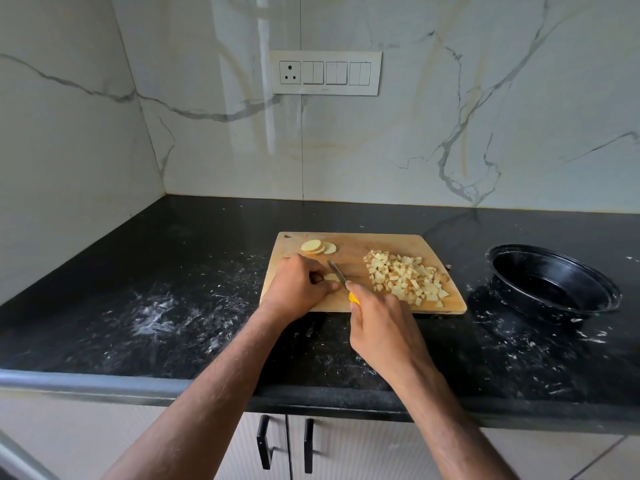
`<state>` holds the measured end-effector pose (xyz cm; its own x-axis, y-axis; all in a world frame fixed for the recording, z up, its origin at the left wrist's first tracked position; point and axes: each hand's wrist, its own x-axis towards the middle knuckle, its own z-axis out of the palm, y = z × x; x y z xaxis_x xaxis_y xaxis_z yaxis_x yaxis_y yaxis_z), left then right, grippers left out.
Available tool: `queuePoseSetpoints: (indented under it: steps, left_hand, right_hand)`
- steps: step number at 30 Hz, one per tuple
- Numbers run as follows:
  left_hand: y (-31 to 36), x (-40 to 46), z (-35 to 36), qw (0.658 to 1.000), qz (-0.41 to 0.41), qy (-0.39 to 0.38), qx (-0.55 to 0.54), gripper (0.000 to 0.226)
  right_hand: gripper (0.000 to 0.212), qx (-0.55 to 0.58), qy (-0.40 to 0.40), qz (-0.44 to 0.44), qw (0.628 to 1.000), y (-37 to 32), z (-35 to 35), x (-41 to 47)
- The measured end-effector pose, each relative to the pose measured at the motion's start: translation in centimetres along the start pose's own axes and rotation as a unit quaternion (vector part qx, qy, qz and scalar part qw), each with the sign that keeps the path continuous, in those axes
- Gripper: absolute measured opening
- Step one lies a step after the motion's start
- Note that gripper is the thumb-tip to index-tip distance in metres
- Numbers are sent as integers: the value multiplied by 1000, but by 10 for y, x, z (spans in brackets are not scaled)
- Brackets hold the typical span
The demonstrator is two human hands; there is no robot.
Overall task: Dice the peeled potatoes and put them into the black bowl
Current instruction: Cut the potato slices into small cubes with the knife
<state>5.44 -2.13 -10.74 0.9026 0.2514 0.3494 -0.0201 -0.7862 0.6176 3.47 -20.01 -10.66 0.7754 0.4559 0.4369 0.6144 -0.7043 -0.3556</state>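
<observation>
A black speckled stone table point(173, 306) fills a corner under glossy white marble-look walls point(485, 116) veined in grey. Pale smears and flecks of white residue mark its surface on the left and round the right side.

On a light wooden board point(388, 244) with rounded corners and a small hole at its far left corner lies the potato. A small piece point(331, 277) sits under the left hand point(298, 289), whose grip is curled down on it, fingertips pinning it to the board. The right hand point(381, 327) has its grip closed round the yellow handle of a knife point(337, 271), the forefinger stretched along the top; the thin grey blade slants away to the far left and sits against the piece. A few round, flat slices point(317, 246) overlap near the board's far left corner. A loose heap of small pale dice point(405, 277), rough cubes with some brownish faces, covers the right half of the board.

The bowl point(552, 284) stands on the table just right of the board, apart from it: round, black, shallow, with a wide rim streaked white. No potato shows in it.

A white switch plate point(325, 73) with a socket and three switch pairs is on the back wall. Below the table edge are pale cabinet doors with two black handles point(285, 441).
</observation>
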Motion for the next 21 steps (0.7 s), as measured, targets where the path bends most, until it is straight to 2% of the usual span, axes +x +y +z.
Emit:
queuePoseSetpoints:
  steps: [5, 12, 21]
  left_hand:
    - [1, 0, 0, 1000, -2, -1, -13, 19]
    - [7, -2, 1, 1000, -6, 20, 6, 23]
    - [9, -3, 0, 999, -23, 24, 11, 21]
  right_hand:
    - [43, 2, -4, -7, 1000, -2, -2, 2]
    - [43, 22, -10, -2, 1000, 0, -1, 5]
    - [46, -18, -24, -5, 1000, 6, -3, -13]
